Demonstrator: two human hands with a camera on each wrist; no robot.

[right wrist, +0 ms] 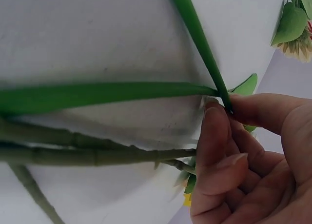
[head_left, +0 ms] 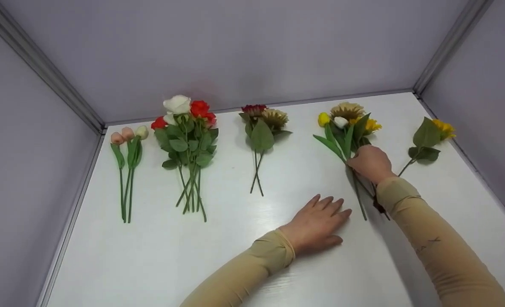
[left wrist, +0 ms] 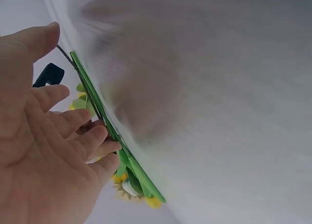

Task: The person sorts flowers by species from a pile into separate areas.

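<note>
Near the middle right, the left hand (head_left: 316,226) spreads its fingers over the white table (head_left: 150,256). Farther right, the right hand (head_left: 369,164) pinches tulip greenery (right wrist: 204,43) between thumb and fingertip; jointed stems (right wrist: 97,157) run close beside, and a crossing could snag them. Far right, the yellow tulip (head_left: 324,119) and white tulip (head_left: 341,123) crowd a beige flower (head_left: 347,111), so a tug might drag it along.

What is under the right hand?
Flower stems come out from under the right hand, over the white table; the hand covers part of them in the head view.
</note>
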